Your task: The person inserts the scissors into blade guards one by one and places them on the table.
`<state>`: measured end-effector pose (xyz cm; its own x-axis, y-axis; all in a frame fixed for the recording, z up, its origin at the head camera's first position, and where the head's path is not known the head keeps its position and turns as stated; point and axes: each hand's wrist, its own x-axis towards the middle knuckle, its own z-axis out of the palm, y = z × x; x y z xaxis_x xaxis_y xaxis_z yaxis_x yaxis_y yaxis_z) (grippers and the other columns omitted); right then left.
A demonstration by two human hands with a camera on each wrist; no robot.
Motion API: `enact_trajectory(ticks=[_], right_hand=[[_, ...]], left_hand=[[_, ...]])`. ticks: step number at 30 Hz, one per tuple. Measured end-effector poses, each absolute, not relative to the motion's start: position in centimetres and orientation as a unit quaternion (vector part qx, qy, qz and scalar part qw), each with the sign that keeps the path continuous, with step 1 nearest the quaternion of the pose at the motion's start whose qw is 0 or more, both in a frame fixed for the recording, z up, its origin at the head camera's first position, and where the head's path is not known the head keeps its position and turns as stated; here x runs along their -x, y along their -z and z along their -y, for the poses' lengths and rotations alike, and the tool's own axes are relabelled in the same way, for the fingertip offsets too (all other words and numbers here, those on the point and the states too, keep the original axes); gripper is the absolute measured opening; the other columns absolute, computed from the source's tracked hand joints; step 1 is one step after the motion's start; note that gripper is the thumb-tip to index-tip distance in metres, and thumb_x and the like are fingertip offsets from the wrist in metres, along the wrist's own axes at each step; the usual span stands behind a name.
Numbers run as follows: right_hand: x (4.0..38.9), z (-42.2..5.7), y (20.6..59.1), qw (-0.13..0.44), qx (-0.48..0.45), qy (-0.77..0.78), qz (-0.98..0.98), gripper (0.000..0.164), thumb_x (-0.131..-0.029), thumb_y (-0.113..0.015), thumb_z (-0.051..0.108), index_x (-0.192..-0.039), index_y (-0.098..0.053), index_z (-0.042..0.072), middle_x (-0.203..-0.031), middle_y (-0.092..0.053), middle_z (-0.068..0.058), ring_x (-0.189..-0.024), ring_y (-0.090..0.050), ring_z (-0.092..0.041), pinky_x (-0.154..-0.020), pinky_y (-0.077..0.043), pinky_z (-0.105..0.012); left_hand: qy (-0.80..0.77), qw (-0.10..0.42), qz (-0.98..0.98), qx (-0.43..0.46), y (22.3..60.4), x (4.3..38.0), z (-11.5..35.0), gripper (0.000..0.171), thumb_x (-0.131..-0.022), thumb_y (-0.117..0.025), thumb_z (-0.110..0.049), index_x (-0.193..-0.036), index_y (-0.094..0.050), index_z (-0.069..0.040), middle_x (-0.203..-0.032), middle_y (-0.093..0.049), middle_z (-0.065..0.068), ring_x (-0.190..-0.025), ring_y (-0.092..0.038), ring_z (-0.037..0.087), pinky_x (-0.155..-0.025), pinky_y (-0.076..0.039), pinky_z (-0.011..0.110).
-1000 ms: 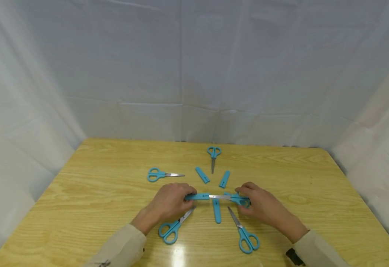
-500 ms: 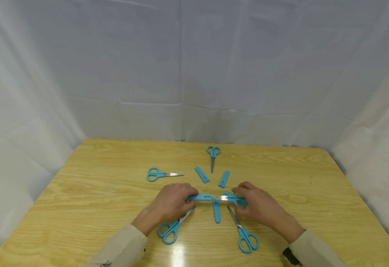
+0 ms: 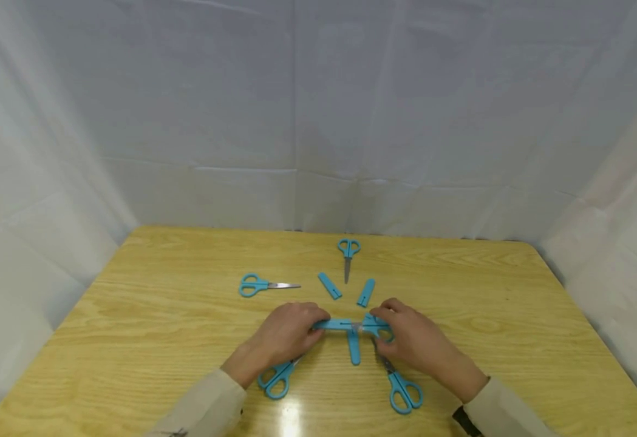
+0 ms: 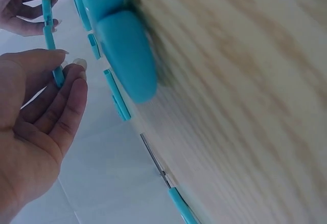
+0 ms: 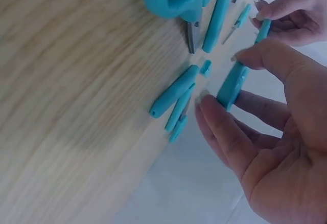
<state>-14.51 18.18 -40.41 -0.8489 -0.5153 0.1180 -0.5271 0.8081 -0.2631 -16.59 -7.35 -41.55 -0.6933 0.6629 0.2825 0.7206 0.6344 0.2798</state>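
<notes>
L hand [image 3: 285,335] has its grip pinched on a blue cover [image 3: 331,325], thumb vs. fingers; R hand [image 3: 415,337] has its grip on blue-handled scissors [image 3: 373,326], held at the handles. Both things are up off the worktop [image 3: 176,285], end to end, w/ only a short bit of metal showing btwn, so the blades are prob. mostly inside.

Main risk: if the two tilt out of line, blades could jam in the cover or catch its edge. A slack R grip could drop the scissors onto the lower cover [image 3: 354,351] beneath. Near-L scissors [image 3: 278,382] are partly hidden by the L wrist & near-R scissors [image 3: 404,391] have blades close to the R thumb, so a low sweep might knock either or nick skin.

Worktop is yellowish wood-grain w/ a bright glare patch [image 3: 291,419] nearest the person. Farther back: far scissors [image 3: 348,247], far-L scissors [image 3: 254,284], mid-L cover [image 3: 330,286], mid-R cover [image 3: 366,292]. Pale creased sheeting [image 3: 231,115] hangs behind & both sides.
</notes>
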Motion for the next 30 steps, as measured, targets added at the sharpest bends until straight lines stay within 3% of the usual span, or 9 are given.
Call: enact_trajectory(ticks=[12,30], right_hand=[[14.5,-18.3,40.4,0.005,-0.292,-0.144,0.946,0.045,-0.080,-0.077,0.018,-0.121,-0.062,0.005,-0.112,-0.054,-0.008,-0.088,-0.060,-0.016,-0.069,-0.052,-0.029],[14.5,-17.8,39.7,-0.009,-0.283,-0.140,0.949,0.045,-0.082,-0.075,0.018,-0.122,-0.060,0.004,-0.114,-0.058,-0.010,-0.093,-0.062,-0.020,-0.072,-0.053,-0.034]], left_hand=[[0.175,0.066,0.904,0.385,41.8,16.5,7.5,0.015,-0.087,-0.070,-0.015,-0.100,-0.072,-0.009,-0.089,-0.068,0.000,-0.078,-0.064,0.014,-0.069,-0.052,0.030],[0.146,0.052,0.905,0.396,40.7,16.1,7.3,0.011,-0.087,-0.070,-0.014,-0.097,-0.070,-0.010,-0.085,-0.067,-0.001,-0.076,-0.062,0.012,-0.069,-0.051,0.030]])
